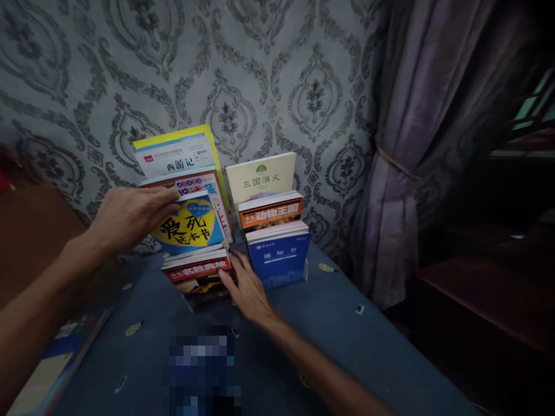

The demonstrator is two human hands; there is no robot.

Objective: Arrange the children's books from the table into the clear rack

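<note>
Two rows of upright books stand on the dark blue cloth. My left hand (136, 216) reaches in from the left, its fingers together at the top left corner of a blue-and-yellow book (191, 225); its fingertips are partly hidden. My right hand (249, 289) is closed on the right edge of the front book (199, 280), which has a red title band, with the thumb on the cover and the fingers along the side. Behind these stand a pinkish book (219, 199) and a taller yellow-edged book (173, 153).
In the right row are a cream book (262, 176), an orange-titled book (273, 214) and a blue booklet (280, 257). More books (56, 364) lie at lower left. Patterned wallpaper (269, 104) rises behind; a tied curtain (399, 190) hangs right. A blurred patch covers the bottom middle.
</note>
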